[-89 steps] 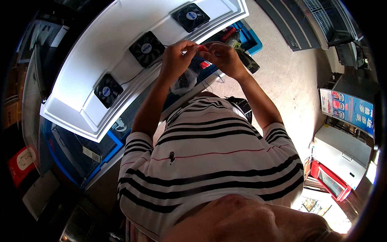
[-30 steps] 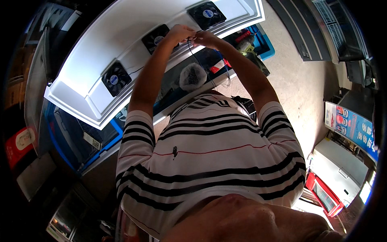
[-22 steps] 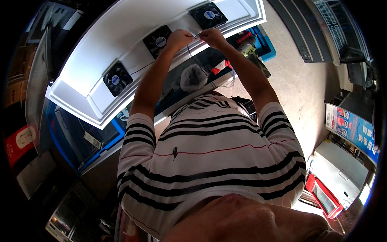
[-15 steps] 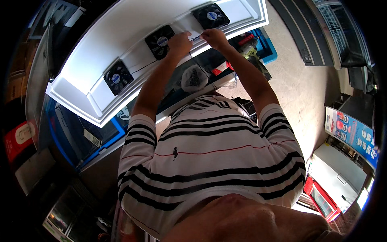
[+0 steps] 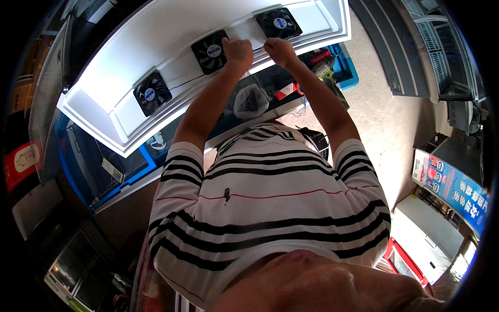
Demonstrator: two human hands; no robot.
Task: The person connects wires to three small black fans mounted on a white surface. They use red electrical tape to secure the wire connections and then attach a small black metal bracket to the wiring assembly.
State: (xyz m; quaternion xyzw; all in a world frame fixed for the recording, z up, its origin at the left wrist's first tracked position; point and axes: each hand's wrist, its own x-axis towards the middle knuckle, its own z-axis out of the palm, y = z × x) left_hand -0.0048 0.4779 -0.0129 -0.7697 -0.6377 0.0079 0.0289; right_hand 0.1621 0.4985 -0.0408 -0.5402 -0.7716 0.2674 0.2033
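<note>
A long white molded panel lies in front of me, with three black square fans set along it: a left fan, a middle fan and a right fan. My left hand is closed beside the middle fan, at the panel's near edge. Just below the right fan, my right hand pinches a thin dark wire. This wire runs across the gap toward my left fingers, whose tips are partly hidden. Another thin wire stretches from the left fan toward the middle one.
Under the panel is a blue-framed glass-topped cabinet. A clear plastic bag of small dark pieces rests on it near my body. A blue tray holding a yellow-green power tool is at right. A grey ribbed panel lies beyond.
Both hands have shifted slightly to the right in the picture, as have the middle and right fans. My left hand has turned to a more closed fist; less of the wire shows between the hands.
</note>
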